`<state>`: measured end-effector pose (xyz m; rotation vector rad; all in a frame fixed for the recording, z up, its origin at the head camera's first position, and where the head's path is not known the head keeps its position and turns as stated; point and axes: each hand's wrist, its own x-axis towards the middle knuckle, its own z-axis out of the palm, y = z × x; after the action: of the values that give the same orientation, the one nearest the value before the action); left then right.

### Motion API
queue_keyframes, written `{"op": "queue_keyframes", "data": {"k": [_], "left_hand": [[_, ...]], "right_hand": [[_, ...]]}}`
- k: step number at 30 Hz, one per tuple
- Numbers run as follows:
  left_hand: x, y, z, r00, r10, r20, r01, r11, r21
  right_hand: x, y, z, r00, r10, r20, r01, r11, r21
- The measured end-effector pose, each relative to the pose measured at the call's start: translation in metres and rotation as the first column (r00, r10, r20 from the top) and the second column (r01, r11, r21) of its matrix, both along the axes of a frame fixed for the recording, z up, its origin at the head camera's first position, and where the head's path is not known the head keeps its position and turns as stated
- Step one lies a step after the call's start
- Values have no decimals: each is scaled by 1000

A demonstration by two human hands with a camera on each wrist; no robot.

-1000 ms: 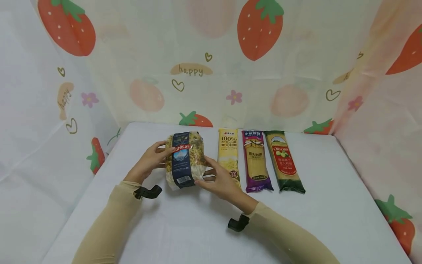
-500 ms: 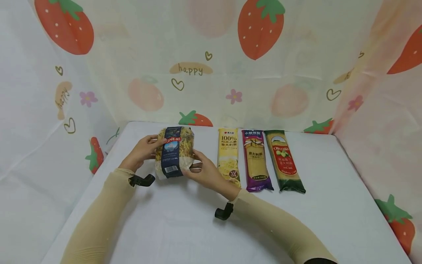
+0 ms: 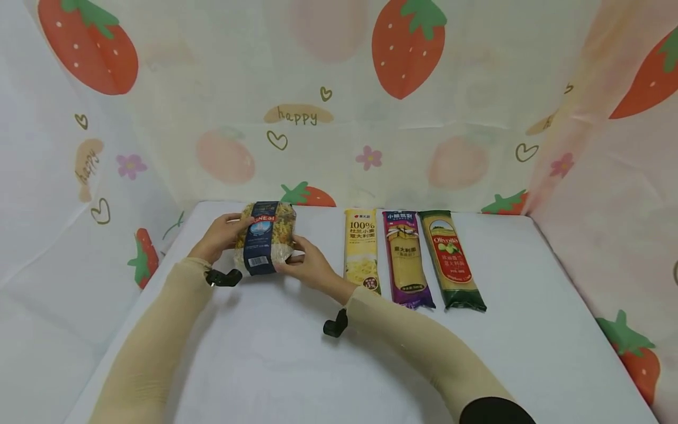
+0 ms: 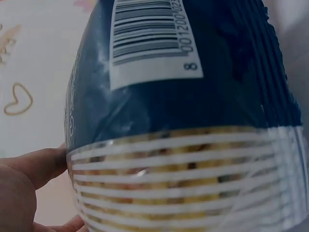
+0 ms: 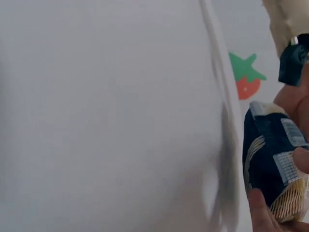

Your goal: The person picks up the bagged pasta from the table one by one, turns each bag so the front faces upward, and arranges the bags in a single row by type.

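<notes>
Both hands hold a bag of pasta (image 3: 263,238) at the back left of the table, its clear film showing the pasta and a dark blue band with a red brand name running down the front. My left hand (image 3: 216,237) grips its left side, thumb over the front. At the lower right corner my right hand (image 3: 312,263) grips it between thumb and fingers. Close up in the left wrist view, the bag's barcode (image 4: 149,38) and white-striped end show. In the right wrist view the bag (image 5: 270,150) is at the right edge, with fingers on it.
Three long spaghetti packs lie side by side right of the bag: a yellow pack (image 3: 362,247), a purple pack (image 3: 408,259) and a green and red pack (image 3: 452,259). The white table (image 3: 275,353) ends against a strawberry-print cloth (image 3: 408,135) at the back and sides.
Both hands have moved the pasta bag to the left and toward the back of the table. The three spaghetti packs stay in place; the camera view has shifted slightly.
</notes>
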<state>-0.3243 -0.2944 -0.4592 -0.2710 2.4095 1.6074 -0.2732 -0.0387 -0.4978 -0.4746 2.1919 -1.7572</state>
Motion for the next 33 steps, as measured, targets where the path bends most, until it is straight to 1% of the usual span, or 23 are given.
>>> {"op": "queue_keyframes", "data": {"k": [5, 9, 13, 17, 18, 20, 24, 25, 28, 31, 33], "left_hand": [[-6, -4, 0, 1000, -28, -3, 28, 1000, -7], [-14, -10, -4, 1000, -27, -5, 27, 999, -35], [-25, -10, -9, 999, -32, -3, 32, 998, -50], [-35, -9, -12, 999, -43, -15, 43, 999, -21], [-37, -9, -13, 1000, -25, -17, 25, 1000, -3], [-38, -9, -12, 999, -27, -37, 27, 1000, 14], [-38, -9, -11, 998, -42, -48, 43, 999, 8], [-38, -9, -11, 997, -65, -48, 65, 998, -12], [-39, -9, -12, 997, -72, -29, 70, 996, -59], [-39, -9, -14, 997, -78, -16, 76, 994, -82], [-39, -9, -15, 997, -80, -10, 79, 994, -78]], "right_hand": [[-14, -8, -9, 998, -1, 55, 3, 999, -38], [-21, -16, -15, 996, 3, 90, 1, 999, -50], [-26, -21, -14, 995, -9, 97, 15, 998, -59], [-32, -28, -14, 996, -17, 90, 24, 997, -73], [-33, -29, -14, 996, -21, 84, 27, 998, -61], [-36, -34, -14, 998, -28, 52, 28, 1000, 2], [-39, -38, -15, 999, -46, 3, 45, 989, 140], [-39, -38, -15, 999, -50, -5, 50, 985, 166], [-39, -38, -16, 998, -57, -16, 59, 976, 209], [-38, -37, -17, 998, -57, -31, 63, 966, 253], [-37, -36, -16, 998, -56, -38, 64, 961, 271]]}}
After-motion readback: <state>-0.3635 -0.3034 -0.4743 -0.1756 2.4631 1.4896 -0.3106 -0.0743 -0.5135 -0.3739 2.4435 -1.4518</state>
